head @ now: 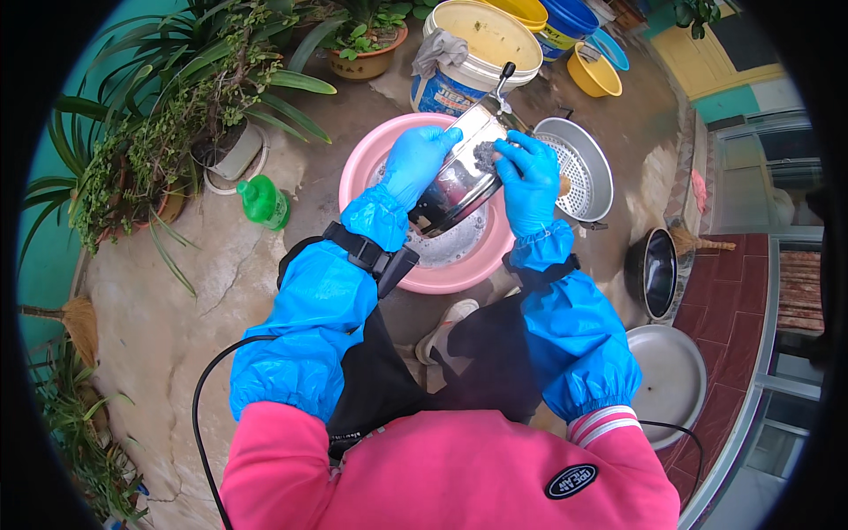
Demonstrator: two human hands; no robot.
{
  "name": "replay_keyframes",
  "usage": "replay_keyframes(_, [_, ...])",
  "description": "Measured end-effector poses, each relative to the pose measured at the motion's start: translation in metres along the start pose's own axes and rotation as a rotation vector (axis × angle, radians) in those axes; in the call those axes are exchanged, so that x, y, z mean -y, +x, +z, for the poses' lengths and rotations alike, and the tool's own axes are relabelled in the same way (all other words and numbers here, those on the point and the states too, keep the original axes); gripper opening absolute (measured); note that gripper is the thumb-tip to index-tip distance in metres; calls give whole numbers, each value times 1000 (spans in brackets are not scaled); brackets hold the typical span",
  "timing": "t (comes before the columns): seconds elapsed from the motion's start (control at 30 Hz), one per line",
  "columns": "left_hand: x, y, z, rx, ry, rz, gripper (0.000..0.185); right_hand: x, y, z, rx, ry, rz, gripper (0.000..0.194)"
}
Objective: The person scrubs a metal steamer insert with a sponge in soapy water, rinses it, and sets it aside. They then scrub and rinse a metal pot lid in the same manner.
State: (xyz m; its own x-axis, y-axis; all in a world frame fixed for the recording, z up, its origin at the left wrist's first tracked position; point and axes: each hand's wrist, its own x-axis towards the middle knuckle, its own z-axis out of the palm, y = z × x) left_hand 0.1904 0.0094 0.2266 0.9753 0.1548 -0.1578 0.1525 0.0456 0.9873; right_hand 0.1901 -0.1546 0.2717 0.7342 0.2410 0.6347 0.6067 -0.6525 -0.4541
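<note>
My left hand [416, 158], in a blue glove, grips the near side of a shiny metal pot [454, 189], its thumb lying on the polished wall. The pot is tilted above a pink basin [358, 156] of sudsy water [454, 245]. A black-tipped handle [506, 74] sticks up at the pot's far end. In my gloved right hand [530, 175] is a grey steel wool scourer [485, 156], pressed against the pot's wall. My fingers hide part of the scourer.
A perforated metal steamer pot [580, 142] stands right of the basin. Beyond is a large bucket [434, 93] with a grey rag [440, 52] over its rim. A green bottle [264, 202] stands left, near potted plants [232, 156]. A black bowl [652, 271] and metal lid [662, 377] are right.
</note>
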Motion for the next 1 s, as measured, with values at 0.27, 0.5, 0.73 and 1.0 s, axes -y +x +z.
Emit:
replay_keyframes(0.27, [6, 3, -4, -9, -177, -49, 39, 8, 17, -3, 70, -129, -152, 20])
replay_keyframes(0.5, [3, -1, -3, -58, -110, 12, 39, 8, 18, -4, 280, -112, -446, 18])
replay_keyframes(0.73, [8, 5, -2, -40, -215, 0, 38, 8, 7, -3, 410, -206, -573, 20])
replay_keyframes(1.0, [11, 9, -4, -33, -300, 89, 38, 13, 12, 12, 407, -236, -583, 17])
